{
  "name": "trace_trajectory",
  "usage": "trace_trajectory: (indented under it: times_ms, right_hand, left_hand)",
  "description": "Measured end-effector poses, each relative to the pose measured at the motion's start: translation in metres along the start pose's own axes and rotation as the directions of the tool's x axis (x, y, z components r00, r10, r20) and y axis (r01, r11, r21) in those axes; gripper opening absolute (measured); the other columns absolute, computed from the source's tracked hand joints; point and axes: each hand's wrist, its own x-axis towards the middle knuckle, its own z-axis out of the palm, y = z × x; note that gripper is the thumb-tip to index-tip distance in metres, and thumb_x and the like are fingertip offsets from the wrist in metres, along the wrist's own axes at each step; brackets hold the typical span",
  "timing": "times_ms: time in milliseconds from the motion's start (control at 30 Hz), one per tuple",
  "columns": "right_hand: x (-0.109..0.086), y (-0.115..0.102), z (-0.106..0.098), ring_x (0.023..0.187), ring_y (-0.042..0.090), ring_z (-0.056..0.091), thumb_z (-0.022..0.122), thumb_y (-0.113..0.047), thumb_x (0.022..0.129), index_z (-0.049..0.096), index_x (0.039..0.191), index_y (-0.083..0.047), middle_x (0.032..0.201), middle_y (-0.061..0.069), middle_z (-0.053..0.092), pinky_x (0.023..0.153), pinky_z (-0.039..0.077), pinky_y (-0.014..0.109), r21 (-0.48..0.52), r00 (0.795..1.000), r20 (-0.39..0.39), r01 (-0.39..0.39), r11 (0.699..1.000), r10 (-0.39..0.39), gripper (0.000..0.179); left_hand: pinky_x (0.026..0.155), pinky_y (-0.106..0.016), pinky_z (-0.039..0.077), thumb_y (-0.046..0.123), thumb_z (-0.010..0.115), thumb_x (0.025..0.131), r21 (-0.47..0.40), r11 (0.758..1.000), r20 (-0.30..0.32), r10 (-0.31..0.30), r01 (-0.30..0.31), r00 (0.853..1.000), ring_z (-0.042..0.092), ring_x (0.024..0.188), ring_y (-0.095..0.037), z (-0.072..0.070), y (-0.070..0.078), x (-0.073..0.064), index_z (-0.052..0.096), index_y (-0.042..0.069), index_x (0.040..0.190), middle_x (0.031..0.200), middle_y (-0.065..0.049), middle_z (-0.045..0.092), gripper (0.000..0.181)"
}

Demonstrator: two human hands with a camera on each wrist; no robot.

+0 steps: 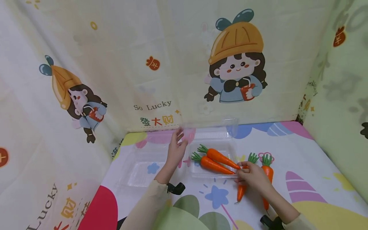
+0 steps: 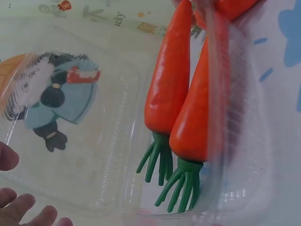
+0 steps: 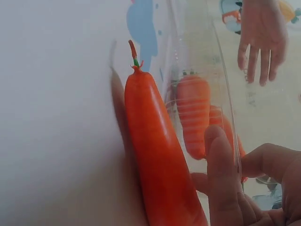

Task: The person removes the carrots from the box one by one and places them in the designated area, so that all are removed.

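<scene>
Carrots (image 1: 215,164) lie aslant in the clear box (image 1: 227,147), two of them, green tops away to your left, tips toward your right hand (image 1: 253,175). Its fingers curl in close at those tips and the box's edge; which they pinch, I cannot tell. Your left hand (image 1: 176,150) stands beside the box, fingers apart, holding nothing. Two more carrots (image 1: 267,174) point tips toward you on the surface (image 1: 287,150), nearer your right hand: one partly beneath it, one just right.
</scene>
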Motion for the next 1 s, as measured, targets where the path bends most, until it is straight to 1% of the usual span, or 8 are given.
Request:
trace_trajectory:
  times_ms: [133,300,467,600,767,833,900,1000]
  right_hand:
    - [0.001,-0.001,-0.001,0.075,0.025,0.076,0.065,-0.007,0.094,0.050,0.137,0.015,0.089,0.015,0.076,0.067,0.063,0.032,-0.013,1.000,-0.008,-0.001,1.000,0.000,0.051]
    - [-0.001,-0.004,0.000,0.071,0.023,0.075,0.068,-0.007,0.091,0.050,0.137,0.016,0.081,0.010,0.076,0.066,0.062,0.030,-0.067,1.000,-0.022,0.007,0.998,-0.009,0.054]
    - [-0.005,-0.005,0.002,0.067,0.019,0.072,0.069,-0.010,0.091,0.053,0.135,0.013,0.076,0.005,0.074,0.066,0.059,0.026,-0.134,1.000,-0.029,0.003,0.991,-0.007,0.053]
    - [-0.010,-0.003,0.004,0.065,0.018,0.070,0.071,-0.013,0.091,0.052,0.137,0.011,0.073,0.002,0.072,0.067,0.055,0.025,-0.167,0.999,-0.030,-0.023,0.986,0.018,0.055]
    - [-0.017,-0.002,0.005,0.064,0.016,0.068,0.074,-0.018,0.091,0.053,0.137,0.012,0.071,0.000,0.070,0.071,0.054,0.025,-0.209,0.999,-0.036,-0.030,0.977,0.024,0.059]
    - [-0.020,-0.001,0.004,0.064,0.017,0.070,0.074,-0.018,0.091,0.053,0.137,0.013,0.076,0.002,0.073,0.072,0.056,0.026,-0.194,0.999,-0.029,-0.026,0.981,0.021,0.059]
    - [-0.024,0.000,0.003,0.065,0.019,0.072,0.075,-0.015,0.091,0.053,0.136,0.013,0.081,0.005,0.075,0.071,0.059,0.026,-0.150,0.999,-0.021,-0.034,0.988,0.031,0.057]
    - [-0.030,0.001,0.002,0.066,0.023,0.074,0.074,-0.010,0.091,0.051,0.136,0.015,0.087,0.009,0.077,0.066,0.061,0.029,-0.077,0.999,0.000,-0.045,0.996,0.045,0.056]
  left_hand:
    - [0.114,-0.054,0.043,0.007,0.058,0.100,0.002,1.000,-0.004,-0.014,0.014,1.000,0.047,0.144,-0.036,0.001,-0.001,0.011,0.038,0.011,0.158,0.158,-0.012,0.047,0.062]
    - [0.115,-0.057,0.040,0.005,0.057,0.099,-0.015,1.000,-0.004,-0.021,0.021,1.000,0.045,0.144,-0.041,0.003,-0.005,0.025,0.036,0.008,0.159,0.155,-0.017,0.048,0.064]
    - [0.116,-0.058,0.039,0.005,0.057,0.098,-0.009,0.999,-0.020,-0.043,0.042,0.999,0.047,0.142,-0.040,0.004,-0.013,0.036,0.036,0.006,0.158,0.153,-0.019,0.049,0.064]
    - [0.116,-0.053,0.041,0.007,0.057,0.098,0.003,0.997,-0.025,-0.080,0.080,0.997,0.048,0.141,-0.038,0.001,-0.018,0.040,0.036,0.004,0.158,0.154,-0.020,0.047,0.064]
    - [0.116,-0.052,0.041,0.010,0.056,0.099,-0.002,0.991,0.000,-0.130,0.130,0.991,0.048,0.142,-0.039,-0.003,-0.026,0.040,0.035,0.001,0.157,0.156,-0.023,0.045,0.063]
    - [0.116,-0.051,0.042,0.010,0.056,0.098,-0.007,0.988,0.010,-0.153,0.153,0.988,0.047,0.143,-0.039,-0.004,-0.029,0.040,0.037,0.000,0.156,0.156,-0.024,0.045,0.062]
    - [0.116,-0.051,0.041,0.010,0.056,0.099,-0.006,0.984,0.022,-0.176,0.177,0.984,0.047,0.143,-0.039,-0.004,-0.030,0.040,0.039,0.001,0.155,0.156,-0.025,0.044,0.060]
    - [0.117,-0.051,0.041,0.010,0.057,0.098,0.017,0.980,0.039,-0.200,0.199,0.979,0.048,0.142,-0.041,-0.003,-0.032,0.039,0.041,-0.001,0.154,0.155,-0.027,0.045,0.059]
